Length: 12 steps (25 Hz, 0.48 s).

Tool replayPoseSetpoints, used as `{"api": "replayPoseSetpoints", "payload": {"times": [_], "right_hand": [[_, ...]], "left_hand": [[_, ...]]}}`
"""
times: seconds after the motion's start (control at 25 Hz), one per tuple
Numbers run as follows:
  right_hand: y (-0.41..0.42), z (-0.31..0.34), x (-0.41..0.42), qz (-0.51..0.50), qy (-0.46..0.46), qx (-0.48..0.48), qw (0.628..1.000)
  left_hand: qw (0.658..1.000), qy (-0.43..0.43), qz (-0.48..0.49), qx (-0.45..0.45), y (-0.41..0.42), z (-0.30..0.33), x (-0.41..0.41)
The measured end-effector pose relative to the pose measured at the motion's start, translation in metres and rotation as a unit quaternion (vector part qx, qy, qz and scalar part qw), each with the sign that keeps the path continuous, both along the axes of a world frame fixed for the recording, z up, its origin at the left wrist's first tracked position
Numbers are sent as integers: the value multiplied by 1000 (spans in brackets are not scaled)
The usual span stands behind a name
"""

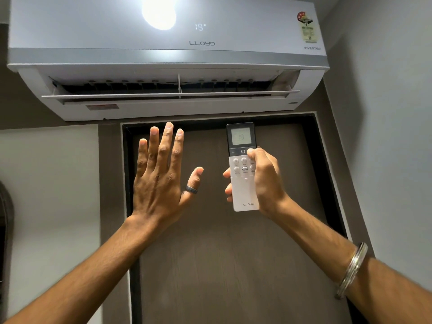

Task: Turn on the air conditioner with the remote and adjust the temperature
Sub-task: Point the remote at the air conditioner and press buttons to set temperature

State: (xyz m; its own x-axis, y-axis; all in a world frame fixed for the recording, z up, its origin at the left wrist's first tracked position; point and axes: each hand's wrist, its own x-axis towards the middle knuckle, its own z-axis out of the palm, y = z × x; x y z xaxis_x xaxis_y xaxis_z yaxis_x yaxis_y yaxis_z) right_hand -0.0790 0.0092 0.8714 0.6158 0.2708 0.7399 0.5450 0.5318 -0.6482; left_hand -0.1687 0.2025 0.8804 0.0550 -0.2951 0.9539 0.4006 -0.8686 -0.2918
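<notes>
A white wall-mounted air conditioner fills the top of the view. Its front panel shows 19 and its lower flap stands open. My right hand grips a white and black remote upright, below the unit's right half. The thumb rests on a button at the right of the power key. The remote's screen reads 19. My left hand is raised flat with fingers spread, palm toward the unit, holding nothing, left of the remote.
A dark brown door with a black frame stands straight ahead under the unit. Grey walls close in on the right and left. A bright light reflection sits on the unit's top panel.
</notes>
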Motion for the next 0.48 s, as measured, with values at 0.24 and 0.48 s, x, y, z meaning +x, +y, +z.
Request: {"api": "replayPoseSetpoints", "payload": {"times": [0.24,0.48], "right_hand": [[-4,-4,4,-12,-31,-10,999],[-5,-7,9,4,-17,-1,1000]], "left_hand": [[1000,3,7,2,-3,1,0],[1000,-1,2,9,-6,1,6]]}}
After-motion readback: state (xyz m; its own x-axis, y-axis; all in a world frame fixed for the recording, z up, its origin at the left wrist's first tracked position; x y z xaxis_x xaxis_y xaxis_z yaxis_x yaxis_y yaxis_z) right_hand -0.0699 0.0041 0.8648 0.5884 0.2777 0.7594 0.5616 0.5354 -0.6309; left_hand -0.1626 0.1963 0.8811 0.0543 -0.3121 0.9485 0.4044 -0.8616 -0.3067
